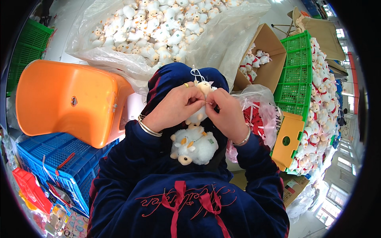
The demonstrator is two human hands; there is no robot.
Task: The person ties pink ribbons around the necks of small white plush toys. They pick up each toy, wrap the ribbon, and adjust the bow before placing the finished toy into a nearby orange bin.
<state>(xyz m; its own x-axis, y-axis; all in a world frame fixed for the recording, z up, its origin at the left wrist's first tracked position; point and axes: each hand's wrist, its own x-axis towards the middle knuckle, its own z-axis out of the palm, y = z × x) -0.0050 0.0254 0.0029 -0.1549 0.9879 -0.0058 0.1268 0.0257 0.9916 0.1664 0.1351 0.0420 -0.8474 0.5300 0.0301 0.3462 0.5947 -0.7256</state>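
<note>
On my lap, a small white plush sheep point(197, 116) is between my two hands, its head pointing away from me and a white cord loop rising from the top. My left hand point(176, 105) grips it from the left, thumb and fingers pinched at its neck. From the other side my right hand point(227, 114) pinches at the same spot. A thin pale strand seems to run between the fingertips, mostly hidden by them. Nearer to me lies a second plush sheep point(204, 147) with yellow-orange horns and a green patch.
Ahead, a large clear plastic bag point(222, 43) holds many plush sheep. An orange chair point(67, 99) and a blue crate point(59, 148) are at left. On the right stand a cardboard box point(274, 45), a bag of red ribbons point(256, 117) and a green crate point(293, 75) beside heaped plush toys.
</note>
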